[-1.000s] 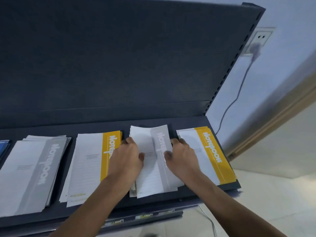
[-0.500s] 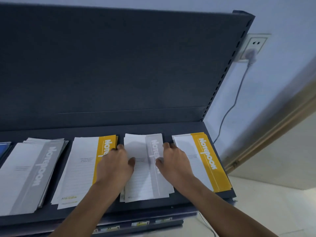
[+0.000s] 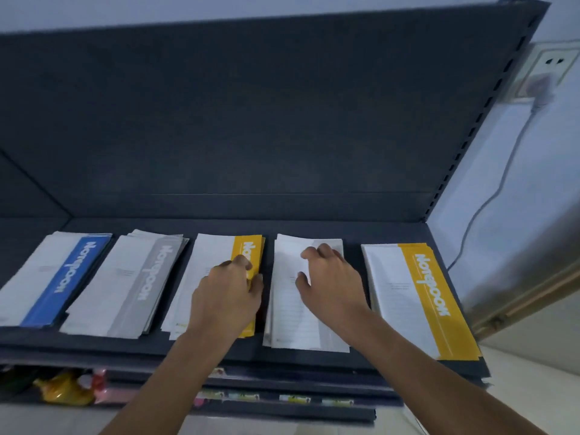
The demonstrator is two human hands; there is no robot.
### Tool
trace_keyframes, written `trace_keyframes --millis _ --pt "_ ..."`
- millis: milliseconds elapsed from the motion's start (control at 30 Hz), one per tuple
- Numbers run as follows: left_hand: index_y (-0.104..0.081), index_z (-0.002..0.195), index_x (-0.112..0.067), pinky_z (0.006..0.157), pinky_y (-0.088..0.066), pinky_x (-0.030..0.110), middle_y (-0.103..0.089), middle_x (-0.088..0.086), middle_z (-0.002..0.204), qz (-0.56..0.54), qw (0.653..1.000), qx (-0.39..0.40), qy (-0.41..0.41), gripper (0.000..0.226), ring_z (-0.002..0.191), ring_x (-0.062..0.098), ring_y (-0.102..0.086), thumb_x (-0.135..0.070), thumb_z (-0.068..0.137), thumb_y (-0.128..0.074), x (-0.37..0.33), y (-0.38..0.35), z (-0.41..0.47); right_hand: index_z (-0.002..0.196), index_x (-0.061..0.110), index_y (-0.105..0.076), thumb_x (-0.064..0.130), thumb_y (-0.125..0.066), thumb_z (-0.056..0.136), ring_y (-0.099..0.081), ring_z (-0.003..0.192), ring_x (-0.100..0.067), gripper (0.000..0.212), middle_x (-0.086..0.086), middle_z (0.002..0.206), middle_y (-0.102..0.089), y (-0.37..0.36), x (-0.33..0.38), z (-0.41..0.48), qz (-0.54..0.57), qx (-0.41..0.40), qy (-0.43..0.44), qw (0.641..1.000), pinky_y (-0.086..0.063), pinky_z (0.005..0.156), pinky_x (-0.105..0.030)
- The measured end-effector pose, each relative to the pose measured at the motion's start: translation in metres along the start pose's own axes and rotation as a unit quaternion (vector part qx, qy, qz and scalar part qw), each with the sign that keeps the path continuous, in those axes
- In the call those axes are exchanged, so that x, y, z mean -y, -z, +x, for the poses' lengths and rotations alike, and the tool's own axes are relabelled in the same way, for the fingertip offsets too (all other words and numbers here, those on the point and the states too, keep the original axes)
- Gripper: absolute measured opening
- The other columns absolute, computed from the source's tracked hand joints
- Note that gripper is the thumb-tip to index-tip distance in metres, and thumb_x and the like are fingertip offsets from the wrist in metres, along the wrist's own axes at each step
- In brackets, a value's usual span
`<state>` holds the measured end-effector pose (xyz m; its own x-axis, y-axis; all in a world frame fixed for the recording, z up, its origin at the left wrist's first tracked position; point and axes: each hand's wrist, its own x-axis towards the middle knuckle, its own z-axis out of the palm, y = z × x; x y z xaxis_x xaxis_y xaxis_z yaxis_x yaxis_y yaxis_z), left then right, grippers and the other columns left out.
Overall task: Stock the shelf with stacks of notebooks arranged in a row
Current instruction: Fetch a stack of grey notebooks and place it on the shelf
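Five notebook stacks [image 3: 213,252] lie side by side on the shelf [image 3: 314,361]; a wall socket [image 3: 546,70] sits right of the shelf.

bare left grip [image 3: 226,293], bare right grip [image 3: 329,285]; bare forearms [image 3: 175,372]

I see five flat stacks of white paper notebooks lying side by side in a row on the dark blue-grey metal shelf [image 3: 314,227], with narrow gaps between them. From the left: a blue-banded stack [image 3: 56,277], a loosely fanned grey-banded stack [image 3: 131,277], a yellow-banded stack [image 3: 210,255], an uneven white-topped stack [image 3: 288,309], and a tidy second yellow-banded stack [image 3: 408,293] at the right end.
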<state>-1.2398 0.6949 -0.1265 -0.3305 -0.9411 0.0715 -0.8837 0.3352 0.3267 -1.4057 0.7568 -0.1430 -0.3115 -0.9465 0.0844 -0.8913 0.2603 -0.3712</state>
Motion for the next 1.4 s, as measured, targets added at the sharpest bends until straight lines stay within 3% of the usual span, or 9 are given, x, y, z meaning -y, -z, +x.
trace_keyframes --millis 233,333,633,1067,1200,1400 --pt "-0.062 0.112 -0.029 0.069 -0.051 0.030 -0.068 -0.015 0.087 -0.009 0.997 -0.038 0.071 0.024 0.078 0.009 -0.061 -0.043 0.094 -0.056 0.054 0.031 -0.010 0.123 0.020 -0.059 0.026 -0.050 0.098 -0.061 0.103 -0.018 0.027 0.004 0.117 -0.058 -0.018 0.059 0.017 0.053 0.011 0.091 0.994 -0.053 0.078 -0.035" --pt "-0.063 0.110 -0.028 0.071 -0.053 0.030 -0.067 -0.015 0.087 -0.006 0.994 -0.044 0.098 0.025 0.077 0.009 -0.061 -0.044 0.093 -0.056 0.082 0.047 -0.018 0.129 0.024 -0.057 0.028 -0.049 0.099 -0.062 0.107 -0.016 0.031 0.007 0.124 -0.057 -0.026 0.092 0.024 0.063 0.039 0.140 0.987 -0.053 0.079 -0.035" --pt "-0.063 0.114 -0.030 0.073 -0.058 0.034 -0.065 -0.017 0.093 -0.016 0.974 -0.083 0.212 0.029 0.081 0.006 -0.063 -0.047 0.093 -0.055 0.178 0.097 -0.054 0.124 0.024 -0.058 0.028 -0.048 0.098 -0.061 0.100 -0.020 0.028 0.008 0.116 -0.057 -0.053 0.210 0.026 0.077 0.128 0.268 0.952 -0.051 0.078 -0.036" --pt "-0.058 0.096 -0.030 0.064 -0.056 0.037 -0.062 -0.011 0.088 0.008 0.952 -0.149 0.266 0.023 0.077 0.016 -0.061 -0.047 0.088 -0.044 0.404 0.167 -0.097 0.122 0.026 -0.059 0.032 -0.052 0.100 -0.059 0.096 -0.015 0.024 0.009 0.112 -0.060 -0.127 0.444 0.019 0.044 0.175 0.356 0.917 -0.049 0.077 -0.032" --pt "-0.058 0.101 -0.029 0.066 -0.056 0.037 -0.063 -0.011 0.092 0.005 0.948 -0.152 0.278 0.024 0.083 0.018 -0.063 -0.046 0.088 -0.047 0.470 0.189 -0.115 0.121 0.027 -0.060 0.034 -0.054 0.098 -0.053 0.089 -0.012 0.024 0.009 0.111 -0.060 -0.157 0.517 0.009 0.041 0.174 0.381 0.907 -0.039 0.071 -0.026" --pt "-0.059 0.102 -0.031 0.067 -0.053 0.035 -0.062 -0.011 0.092 -0.007 0.940 -0.158 0.303 0.020 0.085 0.017 -0.061 -0.045 0.089 -0.053 0.549 0.227 -0.134 0.118 0.026 -0.060 0.032 -0.056 0.098 -0.059 0.091 -0.015 0.021 0.009 0.108 -0.059 -0.178 0.606 0.002 0.056 0.191 0.407 0.892 -0.051 0.078 -0.032"
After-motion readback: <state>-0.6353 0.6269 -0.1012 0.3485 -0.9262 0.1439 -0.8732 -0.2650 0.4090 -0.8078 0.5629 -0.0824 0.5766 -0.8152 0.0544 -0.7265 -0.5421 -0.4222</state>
